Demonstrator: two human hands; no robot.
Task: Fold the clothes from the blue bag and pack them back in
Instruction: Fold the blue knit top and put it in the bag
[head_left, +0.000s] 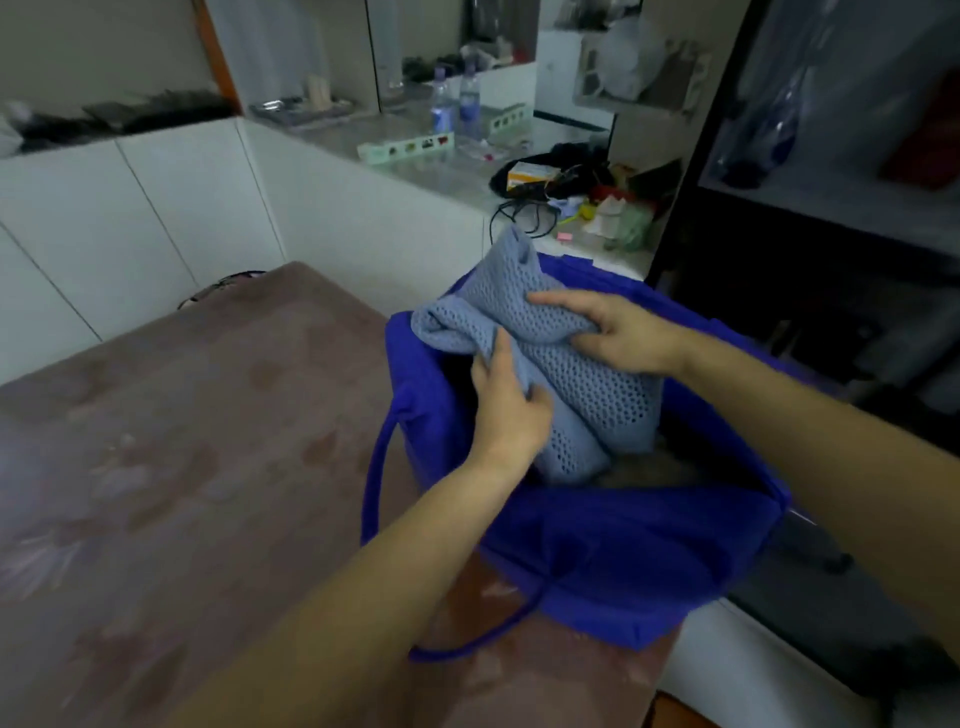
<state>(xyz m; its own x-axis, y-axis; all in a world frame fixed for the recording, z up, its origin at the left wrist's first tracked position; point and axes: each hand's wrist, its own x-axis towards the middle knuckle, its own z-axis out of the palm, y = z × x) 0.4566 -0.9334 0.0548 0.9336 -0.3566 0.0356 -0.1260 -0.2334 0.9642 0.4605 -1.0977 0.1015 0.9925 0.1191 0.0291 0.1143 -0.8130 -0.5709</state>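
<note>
1. One blue bag (597, 561) stands open on the near right part of a brown plush cover (182, 467). Two loop handles show on it: one (378, 467) hangs at its left side and one (483, 631) lies on the cover in front.
2. One pale blue open-knit garment (571, 374) sits folded in a bundle in the bag's mouth. Its lower end is down inside, and its upper part rises above the far rim.
3. Two hands are on the garment, one on each side.
4. The left hand (506, 410) grips a fold at the bundle's left side, with its fingers curled into the knit.
5. The right hand (618, 332) clamps the bundle's upper right edge — forefinger stretched along the top, thumb pressed in beneath.
6. Under the garment, inside the bag, one brownish piece (660, 465) shows; what it is cannot be told.
7. Behind, on a grey counter (447, 176), stand two clear bottles with blue labels (441, 106) (469, 101) — side by side and upright. One long pale green box (405, 145) lies in front of them, and a heap of small clutter lies to the right.
</note>
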